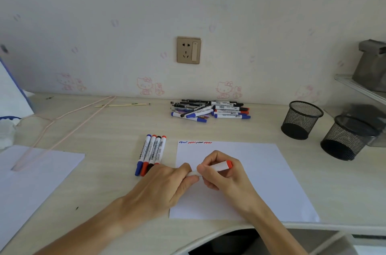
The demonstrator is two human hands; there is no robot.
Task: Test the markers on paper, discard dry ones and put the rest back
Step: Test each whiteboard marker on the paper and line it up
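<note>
Head view, looking down on a pale wood-grain desk [117, 129] set against a patterned wall. Landmark for this report: the white test sheet [261, 181], lying at the near edge of the desk, right of centre.

Both hands are over the near-left part of the sheet. The right hand [223, 173] has its fingers curled round the white barrel of a red-ended marker [221, 166], which lies nearly level above the paper with its red end pointing right. The left hand [167, 183] pinches the opposite end of the same marker between thumb and fingers; whether that end is capped cannot be told, as the fingers cover it.

Along the far-left corner of the sheet run four short scribbles [195, 142]: blue, red, black, red.

Just beside the sheet's left edge, four markers [150, 153] lie side by side on the desk, touching, in blue, red, black and red.

Beyond the sheet's far edge, near the wall, is a loose pile of markers and pens [211, 110].

Right of the sheet, well apart from it, two black mesh cups [300, 120] stand upright.

Well to the left of the sheet lies a second white sheet [35, 173], with a pink wire hanger [62, 121] resting partly on it.

On the wall, above the pile, is a gold-coloured socket [188, 50].
</note>
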